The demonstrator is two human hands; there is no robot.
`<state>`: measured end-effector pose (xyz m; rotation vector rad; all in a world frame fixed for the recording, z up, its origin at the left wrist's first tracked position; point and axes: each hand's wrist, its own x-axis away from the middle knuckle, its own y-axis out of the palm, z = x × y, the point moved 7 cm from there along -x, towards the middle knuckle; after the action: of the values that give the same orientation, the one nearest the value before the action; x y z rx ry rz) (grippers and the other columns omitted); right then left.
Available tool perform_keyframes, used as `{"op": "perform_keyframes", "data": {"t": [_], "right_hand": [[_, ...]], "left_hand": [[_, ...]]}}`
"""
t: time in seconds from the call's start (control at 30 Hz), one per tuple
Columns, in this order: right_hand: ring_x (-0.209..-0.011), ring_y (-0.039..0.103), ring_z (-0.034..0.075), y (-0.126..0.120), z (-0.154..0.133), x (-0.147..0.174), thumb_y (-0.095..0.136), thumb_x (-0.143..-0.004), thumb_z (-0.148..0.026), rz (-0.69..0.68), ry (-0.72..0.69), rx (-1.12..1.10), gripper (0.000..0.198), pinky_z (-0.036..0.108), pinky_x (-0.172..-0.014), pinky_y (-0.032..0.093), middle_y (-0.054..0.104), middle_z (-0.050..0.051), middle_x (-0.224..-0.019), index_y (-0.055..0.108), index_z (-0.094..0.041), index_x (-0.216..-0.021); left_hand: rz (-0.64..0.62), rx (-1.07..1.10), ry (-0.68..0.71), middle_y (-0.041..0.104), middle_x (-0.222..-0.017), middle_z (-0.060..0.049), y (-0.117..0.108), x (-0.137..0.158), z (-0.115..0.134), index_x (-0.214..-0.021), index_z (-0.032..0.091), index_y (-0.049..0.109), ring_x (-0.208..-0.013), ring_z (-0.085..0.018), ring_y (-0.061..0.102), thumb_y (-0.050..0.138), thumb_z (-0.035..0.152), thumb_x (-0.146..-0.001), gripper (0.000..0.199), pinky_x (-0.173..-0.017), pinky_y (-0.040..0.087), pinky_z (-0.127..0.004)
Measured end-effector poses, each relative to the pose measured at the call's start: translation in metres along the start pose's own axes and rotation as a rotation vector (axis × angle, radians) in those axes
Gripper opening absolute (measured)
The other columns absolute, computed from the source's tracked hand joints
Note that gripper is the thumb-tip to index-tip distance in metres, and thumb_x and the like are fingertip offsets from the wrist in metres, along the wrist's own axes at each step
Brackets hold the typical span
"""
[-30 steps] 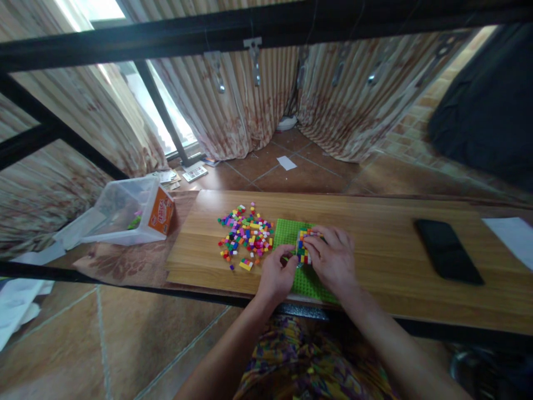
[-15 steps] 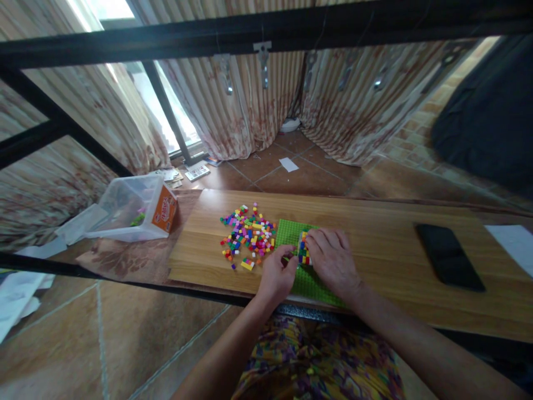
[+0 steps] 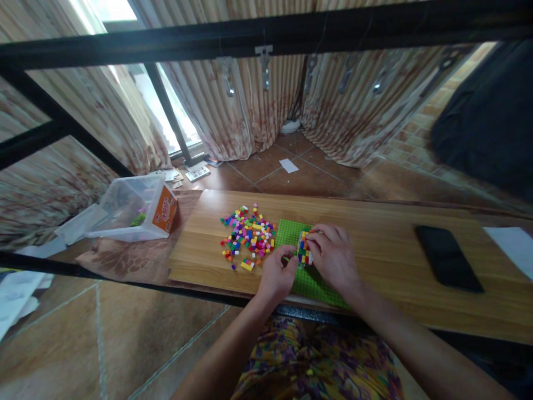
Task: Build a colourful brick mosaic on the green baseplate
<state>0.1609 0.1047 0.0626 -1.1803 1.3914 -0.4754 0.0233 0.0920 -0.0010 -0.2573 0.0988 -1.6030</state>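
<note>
A small build of many-coloured toy bricks (image 3: 304, 254) stands on a green studded baseplate (image 3: 313, 284). My left hand (image 3: 278, 272) rests over the baseplate's left side, its thumb and fingers curled together close to the build's left edge. Whatever may be between those fingers is hidden. From the right, my right hand (image 3: 334, 254) reaches over the build with its thumb and fingertips drawn together at the upper right bricks. Too little shows to tell whether it pinches a loose brick. Left of the baseplate lies a spread pile of loose bricks (image 3: 250, 233).
The wooden board (image 3: 387, 244) carries a black phone (image 3: 448, 258) at the right, near a white paper sheet (image 3: 510, 250). A clear plastic bin (image 3: 120, 214) with an orange label is at the left. A black metal bar (image 3: 187, 41) crosses above.
My right hand has lifted off the build a little, its flat fingers drawing into a pinch, so more bricks show. My left hand stays nearly still.
</note>
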Motion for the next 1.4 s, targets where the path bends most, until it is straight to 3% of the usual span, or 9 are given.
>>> {"op": "perform_keyframes", "data": {"t": [0.23, 0.43, 0.6, 0.8, 1.0, 1.13, 1.4], "right_hand": [[-0.101, 0.055, 0.023, -0.003, 0.017, 0.007, 0.058, -0.09, -0.03, 0.121, 0.174, -0.131, 0.017, 0.041, -0.091, 0.043, 0.067, 0.008, -0.105, 0.071, -0.02, -0.086], [-0.097, 0.058, 0.022, -0.012, 0.025, 0.026, 0.057, -0.09, -0.03, 0.221, 0.21, -0.189, 0.016, 0.041, -0.09, 0.045, 0.068, 0.007, -0.101, 0.07, -0.021, -0.091], [-0.099, 0.059, 0.023, -0.016, 0.037, 0.034, 0.056, -0.089, -0.03, 0.235, 0.256, -0.207, 0.018, 0.043, -0.09, 0.045, 0.067, 0.008, -0.103, 0.069, -0.021, -0.097], [-0.101, 0.057, 0.023, -0.016, 0.04, 0.03, 0.055, -0.09, -0.03, 0.22, 0.258, -0.209, 0.02, 0.042, -0.092, 0.044, 0.067, 0.009, -0.107, 0.07, -0.02, -0.099], [-0.109, 0.052, 0.023, -0.012, 0.019, 0.028, 0.054, -0.091, -0.023, 0.165, 0.104, -0.124, 0.022, 0.042, -0.094, 0.042, 0.062, 0.007, -0.121, 0.073, -0.026, -0.101], [-0.114, 0.048, 0.026, -0.003, 0.007, 0.026, 0.052, -0.091, -0.021, 0.073, 0.024, -0.019, 0.026, 0.043, -0.095, 0.039, 0.058, 0.008, -0.129, 0.074, -0.026, -0.103], [-0.117, 0.045, 0.028, 0.003, 0.005, 0.015, 0.051, -0.089, -0.018, -0.016, 0.013, 0.077, 0.028, 0.044, -0.096, 0.036, 0.057, 0.01, -0.13, 0.074, -0.026, -0.102]], "left_hand": [[0.039, -0.095, 0.038, 0.067, -0.086, -0.001, -0.001, -0.008, 0.014, -0.105, 0.017, 0.066, -0.065, -0.011, 0.056, 0.06, 0.017, -0.084, 0.023, -0.065, 0.046, -0.023], [0.079, -0.303, 0.139, 0.066, -0.109, -0.01, 0.006, -0.023, 0.033, -0.113, 0.015, 0.063, -0.095, -0.02, 0.063, 0.063, 0.013, -0.08, 0.033, -0.087, 0.051, -0.035], [0.056, -0.312, 0.173, 0.066, -0.113, -0.011, 0.012, -0.029, 0.039, -0.115, 0.016, 0.063, -0.108, -0.024, 0.061, 0.062, 0.01, -0.078, 0.037, -0.098, 0.048, -0.039], [0.067, -0.191, 0.068, 0.069, -0.107, -0.011, 0.016, -0.035, 0.024, -0.112, 0.014, 0.064, -0.092, -0.021, 0.064, 0.063, 0.013, -0.077, 0.035, -0.083, 0.052, -0.034], [0.077, 0.018, -0.05, 0.072, -0.095, -0.007, 0.023, -0.042, 0.009, -0.104, 0.013, 0.067, -0.077, -0.015, 0.064, 0.062, 0.009, -0.074, 0.031, -0.075, 0.051, -0.028], [0.108, 0.028, -0.058, 0.073, -0.096, -0.007, 0.023, -0.042, 0.01, -0.099, 0.013, 0.069, -0.079, -0.015, 0.065, 0.063, 0.009, -0.071, 0.029, -0.076, 0.051, -0.027], [0.133, -0.041, -0.048, 0.072, -0.097, -0.007, 0.021, -0.037, 0.015, -0.105, 0.012, 0.069, -0.07, -0.013, 0.061, 0.063, 0.012, -0.074, 0.031, -0.07, 0.049, -0.025]]}}
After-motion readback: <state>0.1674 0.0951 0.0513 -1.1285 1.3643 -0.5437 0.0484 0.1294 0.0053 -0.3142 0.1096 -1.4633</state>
